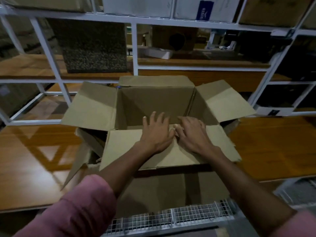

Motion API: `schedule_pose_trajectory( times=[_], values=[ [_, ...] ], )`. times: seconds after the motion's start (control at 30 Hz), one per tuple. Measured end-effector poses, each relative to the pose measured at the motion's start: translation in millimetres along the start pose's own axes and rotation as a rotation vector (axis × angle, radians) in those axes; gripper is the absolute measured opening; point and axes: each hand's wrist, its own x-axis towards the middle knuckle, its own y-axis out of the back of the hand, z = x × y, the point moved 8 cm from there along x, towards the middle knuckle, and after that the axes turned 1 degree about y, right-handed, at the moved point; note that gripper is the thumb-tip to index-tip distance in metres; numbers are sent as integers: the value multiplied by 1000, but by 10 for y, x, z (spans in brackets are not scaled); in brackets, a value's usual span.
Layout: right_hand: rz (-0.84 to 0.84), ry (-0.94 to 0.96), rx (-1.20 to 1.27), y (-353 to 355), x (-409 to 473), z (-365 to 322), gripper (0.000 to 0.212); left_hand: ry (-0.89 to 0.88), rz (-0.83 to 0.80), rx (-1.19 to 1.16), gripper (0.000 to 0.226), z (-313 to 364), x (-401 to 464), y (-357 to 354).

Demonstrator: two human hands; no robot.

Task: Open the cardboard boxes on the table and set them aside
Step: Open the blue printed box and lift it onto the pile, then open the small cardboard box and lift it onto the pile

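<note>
- Two pink sleeves (80,206) frame the bottom of your view, pushed up so your forearms are bare as they reach forward.
- Just below your arms a white wire-mesh rack (171,218) runs along the near edge, with a flat sheet of cardboard (162,190) lying above it.
- Your left hand (156,132) lies palm down on the near flap (123,147) of the cardboard box (153,100), fingers straight and spread, the fingertips reaching past the flap's edge over the open cavity.
- Your right hand (192,132) rests on the same flap right beside the left one, fingers slightly bent and pressing down; the two hands touch near the thumbs. Neither hand grips anything.
- That box stands open on the wooden desk (34,159), in the middle of your view, with its inside showing bare cardboard.
- Its left flap (90,106) and right flap (224,101) are folded outward, and the far flap (155,81) stands up at the back.
- More crumpled cardboard (89,144) sticks out from under the box on its left side.
- Behind the desk rises a white metal shelving frame (135,48); it holds a dark speckled block (92,47) on the left, and brown and white boxes (136,4) on the top level.
</note>
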Motion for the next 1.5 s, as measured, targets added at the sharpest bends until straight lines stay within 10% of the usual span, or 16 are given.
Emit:
schedule_pose_trajectory(
  times=[0.37,1.5],
  values=[
    [425,-215,-13,1286,-1149,2135,54,-365,219,17,58,2767,314,-310],
    [302,-641,-83,1970,-1484,7411,73,-554,-27,0,66,6795,3047,-2698]
  ],
)
